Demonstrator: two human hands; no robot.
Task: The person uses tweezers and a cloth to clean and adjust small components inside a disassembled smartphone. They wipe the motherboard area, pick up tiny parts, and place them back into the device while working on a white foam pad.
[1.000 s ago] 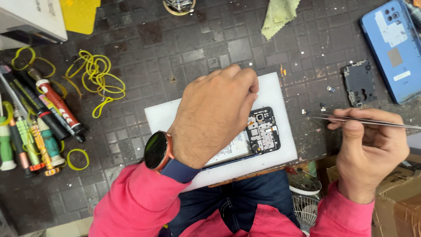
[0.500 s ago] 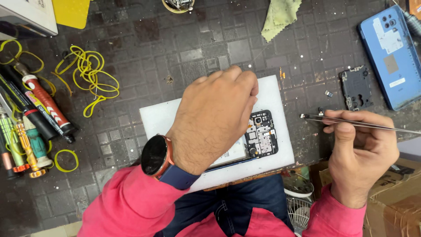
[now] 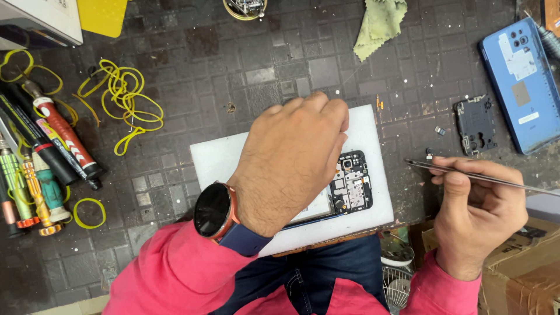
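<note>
Opened phone [image 3: 350, 186] — back cover off, circuit board and camera module exposed; lies on the white pad [image 3: 216, 160] at the near edge of the dark gridded bench mat [image 3: 233, 64]. All places below are given from the pad.

Bench mat: under and around the pad on three sides.
Blue back cover [image 3: 519, 81]: well to the right of the pad, inner face up.
Markers and screwdrivers [image 3: 41, 169]: well to the left, lying in a bundle.
Yellow rubber bands [image 3: 122, 99]: up and to the left, loosely tangled.
Green cloth [image 3: 379, 23]: beyond the pad's far edge, crumpled.
Black inner frame piece [image 3: 475, 123]: between the pad and the blue cover.
Left hand [image 3: 291, 163]: over the pad, closed down on the phone and pinning it; fingertips curl past the far edge, wrist wears a round watch [image 3: 214, 210].
Right hand [image 3: 475, 210]: just right of the pad, fingers pinched around metal tweezers [image 3: 461, 172], whose tips point towards the phone but stay apart from it.

Step in hand, as judged: board work on the steadied phone, tool not yet applied. The next move calls for bringing the tweezer tips onto the board with a firm hold beneath.
</note>
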